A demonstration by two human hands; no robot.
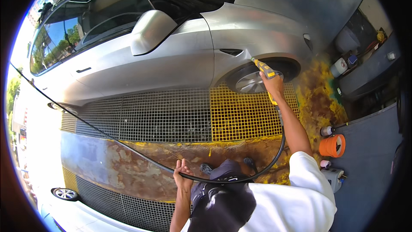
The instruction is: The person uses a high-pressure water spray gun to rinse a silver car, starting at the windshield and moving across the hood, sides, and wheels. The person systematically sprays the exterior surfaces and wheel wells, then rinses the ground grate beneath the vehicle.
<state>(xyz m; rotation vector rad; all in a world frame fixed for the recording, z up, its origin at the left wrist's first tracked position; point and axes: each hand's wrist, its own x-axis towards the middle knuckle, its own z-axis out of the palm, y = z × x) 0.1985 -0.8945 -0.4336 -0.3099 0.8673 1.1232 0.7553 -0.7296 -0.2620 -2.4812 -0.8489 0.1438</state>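
My right hand [273, 84] grips a yellow-and-grey pressure washer gun [264, 68], held out toward the silver car [180, 54]. Its green-tipped nozzle points at the front fender [270, 40], close to the dark side vent [231, 52], and a faint pale spray shows at the tip. The front wheel [249, 82] is partly hidden behind the gun and hand. From the gun's lower end a black hose [128, 146] loops past my waist. My left hand [182, 174] holds this hose near my body, some fingers raised off it. Beyond that hand, the hose stretches up to the far left.
Black and yellow floor grating [167, 116] runs alongside the car. Worn brown concrete [145, 161] lies underfoot. At right, an orange bucket [326, 146], a spray bottle [326, 131] and a jerrycan [331, 177] stand by a grey wall. A white car [93, 216] is at lower left.
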